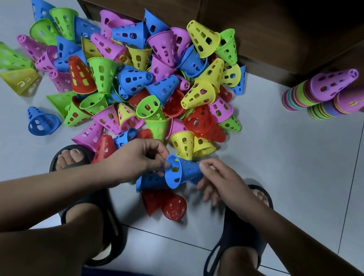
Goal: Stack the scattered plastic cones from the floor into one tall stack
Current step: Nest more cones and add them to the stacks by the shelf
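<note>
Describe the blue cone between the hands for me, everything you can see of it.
The blue cone looks like thin moulded plastic, its wall pierced with small rectangular holes. It is held sideways: the left hand pinches its wide flared rim, and the right hand grips its narrow end with its fingertips. A second blue cone lies just beneath; contact unclear.

Lower blue cone (149,182) partly hidden, red cones (174,208) blurred, cabinet (264,20) cropped at top edge
</note>
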Tool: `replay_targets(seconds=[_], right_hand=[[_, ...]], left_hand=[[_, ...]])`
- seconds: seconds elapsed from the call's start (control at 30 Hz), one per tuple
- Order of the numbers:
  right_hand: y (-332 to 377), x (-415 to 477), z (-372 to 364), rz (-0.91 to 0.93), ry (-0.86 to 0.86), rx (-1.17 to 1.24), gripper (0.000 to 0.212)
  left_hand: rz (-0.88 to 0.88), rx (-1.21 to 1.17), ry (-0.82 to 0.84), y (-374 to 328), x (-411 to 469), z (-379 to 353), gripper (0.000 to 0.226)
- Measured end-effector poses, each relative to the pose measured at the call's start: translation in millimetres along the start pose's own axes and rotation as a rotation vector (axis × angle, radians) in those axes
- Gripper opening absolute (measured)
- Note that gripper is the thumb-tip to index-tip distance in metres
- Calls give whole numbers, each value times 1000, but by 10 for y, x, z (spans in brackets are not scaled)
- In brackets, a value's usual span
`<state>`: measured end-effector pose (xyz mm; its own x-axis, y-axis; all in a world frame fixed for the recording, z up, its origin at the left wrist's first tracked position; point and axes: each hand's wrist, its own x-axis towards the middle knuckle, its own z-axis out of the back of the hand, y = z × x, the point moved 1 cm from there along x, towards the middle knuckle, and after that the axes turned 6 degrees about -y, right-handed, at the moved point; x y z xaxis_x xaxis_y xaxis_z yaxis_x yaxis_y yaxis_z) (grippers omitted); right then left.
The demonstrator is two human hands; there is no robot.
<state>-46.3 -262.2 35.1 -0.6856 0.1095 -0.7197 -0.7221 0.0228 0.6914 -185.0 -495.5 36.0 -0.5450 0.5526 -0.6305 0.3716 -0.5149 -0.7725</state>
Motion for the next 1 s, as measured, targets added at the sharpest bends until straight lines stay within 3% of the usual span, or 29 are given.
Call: replay_targets(seconds=[0.13, 0.27, 0.37, 0.47, 0.67, 0.83, 1.0], right_hand=[[68, -58, -84, -67, 154, 129, 26], [158, -112, -37, 20, 111, 87, 21], [260, -178, 81, 181, -72, -105, 10], [271, -243, 176, 351, -226, -388, 19], [35, -154, 130, 543, -234, -887, 21], [-148, -84, 39, 675, -143, -969, 22], [-238, -141, -208, 722, 204, -1066, 38]], left_hand=[[-23, 57, 50, 25, -35, -68, 9], [-177, 307, 39, 98, -53, -12, 13], [-417, 676, 6, 243, -46, 73, 28], [-586, 947, -8, 385, -45, 125, 43], [-602, 1226, -10, 596, -24, 134, 62], [-581, 1352, 34, 599, -19, 128, 63], [-600, 1435, 58, 650, 11, 84, 60]])
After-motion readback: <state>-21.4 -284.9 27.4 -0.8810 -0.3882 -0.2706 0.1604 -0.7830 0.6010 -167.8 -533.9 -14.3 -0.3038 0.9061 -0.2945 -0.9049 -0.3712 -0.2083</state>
